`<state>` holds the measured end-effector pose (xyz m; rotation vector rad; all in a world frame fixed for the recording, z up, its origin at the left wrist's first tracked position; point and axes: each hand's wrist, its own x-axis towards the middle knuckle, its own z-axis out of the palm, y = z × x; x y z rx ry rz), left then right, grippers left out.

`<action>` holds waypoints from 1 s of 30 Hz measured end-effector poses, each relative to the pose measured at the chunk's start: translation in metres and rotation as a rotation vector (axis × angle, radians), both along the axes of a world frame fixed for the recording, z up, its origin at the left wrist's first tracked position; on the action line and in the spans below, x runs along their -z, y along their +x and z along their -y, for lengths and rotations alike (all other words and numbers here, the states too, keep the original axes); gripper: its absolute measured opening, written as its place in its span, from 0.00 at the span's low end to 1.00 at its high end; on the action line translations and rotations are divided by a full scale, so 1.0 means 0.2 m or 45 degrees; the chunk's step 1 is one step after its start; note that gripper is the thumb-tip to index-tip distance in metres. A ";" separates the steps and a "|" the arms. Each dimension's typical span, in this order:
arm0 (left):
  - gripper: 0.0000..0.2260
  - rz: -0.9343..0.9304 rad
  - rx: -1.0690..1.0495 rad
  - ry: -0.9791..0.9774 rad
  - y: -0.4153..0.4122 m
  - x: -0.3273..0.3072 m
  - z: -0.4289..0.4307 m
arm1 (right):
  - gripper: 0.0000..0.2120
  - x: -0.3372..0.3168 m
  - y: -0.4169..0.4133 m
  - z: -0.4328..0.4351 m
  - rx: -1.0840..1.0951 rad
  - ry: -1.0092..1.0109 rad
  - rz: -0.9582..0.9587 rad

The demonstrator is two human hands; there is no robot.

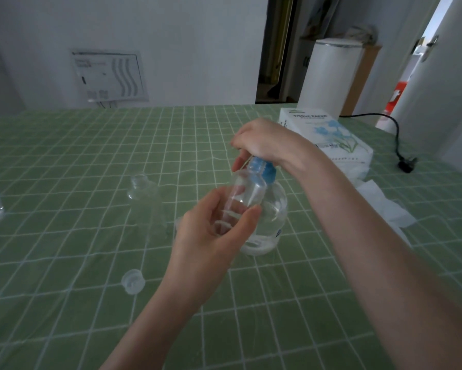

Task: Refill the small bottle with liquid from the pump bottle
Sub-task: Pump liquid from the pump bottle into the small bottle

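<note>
One small bottle (244, 194): clear, tilted, neck beside blue-collared pump bottle (275, 209).

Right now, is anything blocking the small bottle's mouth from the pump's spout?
Nothing visible does. The left hand holds the small bottle tilted up at the neck of the pump bottle, just under the right hand, which hides the spout.

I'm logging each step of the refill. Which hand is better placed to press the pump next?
Right: the right hand sits on top of the pump bottle, over its blue head, while the left hand grips the small bottle, held up beside that head.
</note>
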<state>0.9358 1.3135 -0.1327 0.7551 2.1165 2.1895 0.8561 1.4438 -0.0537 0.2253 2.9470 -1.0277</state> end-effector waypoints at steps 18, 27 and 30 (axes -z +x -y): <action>0.10 0.009 -0.027 -0.013 -0.01 0.02 0.00 | 0.17 0.02 -0.01 0.00 0.016 0.011 -0.010; 0.10 0.016 0.009 0.033 -0.01 0.00 0.00 | 0.16 -0.02 -0.02 0.00 -0.010 0.013 -0.014; 0.16 0.037 0.000 0.025 0.00 -0.01 0.01 | 0.15 -0.01 -0.02 0.00 0.004 -0.031 0.005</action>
